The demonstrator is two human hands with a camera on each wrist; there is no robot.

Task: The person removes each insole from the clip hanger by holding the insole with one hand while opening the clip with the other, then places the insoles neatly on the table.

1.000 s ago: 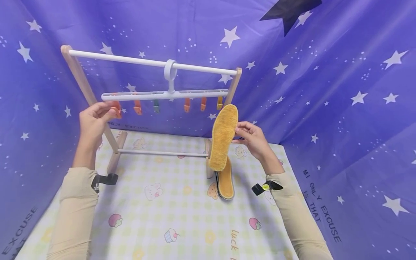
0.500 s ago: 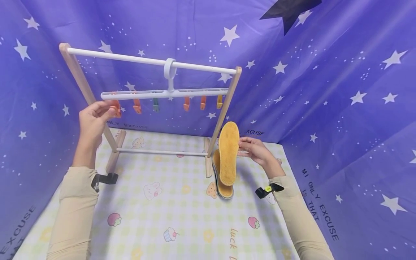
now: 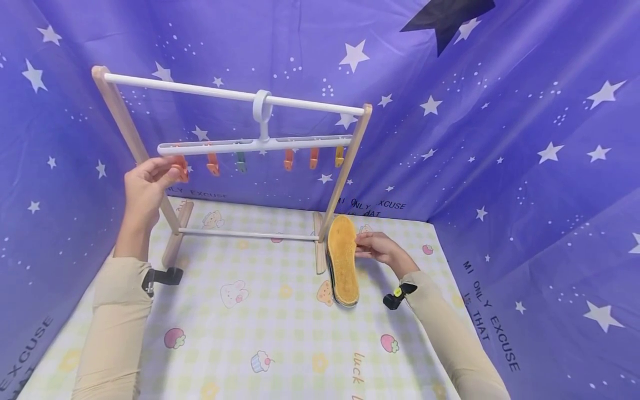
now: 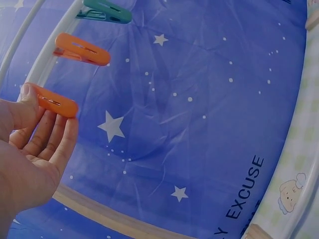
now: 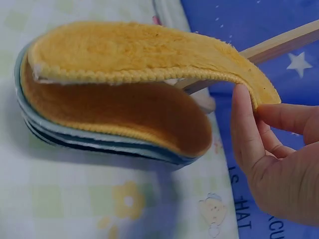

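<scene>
My left hand (image 3: 169, 172) is raised to the left end of the white clip hanger (image 3: 250, 146) and pinches the end orange clip (image 3: 180, 166) between thumb and fingers. The left wrist view shows the left hand (image 4: 49, 113) on that orange clip (image 4: 54, 100), with a second orange clip (image 4: 82, 49) and a green clip (image 4: 105, 10) further along. Low on the mat, my right hand (image 3: 361, 245) pinches the edge of a fuzzy yellow insole (image 3: 343, 260). In the right wrist view the right hand (image 5: 251, 102) holds this insole (image 5: 149, 50) bent just above a stack of insoles (image 5: 109, 124).
The hanger hangs from the white top bar (image 3: 200, 93) of a wooden-legged rack (image 3: 345, 166) standing on a checked mat (image 3: 280, 333). More clips (image 3: 300, 158) hang to the right. Purple starry cloth (image 3: 500, 139) walls in the space at the back and both sides.
My right hand has lowered the yellow insole from beside the rack's right leg down onto the stack on the mat. My left hand has stayed on the orange clip.
</scene>
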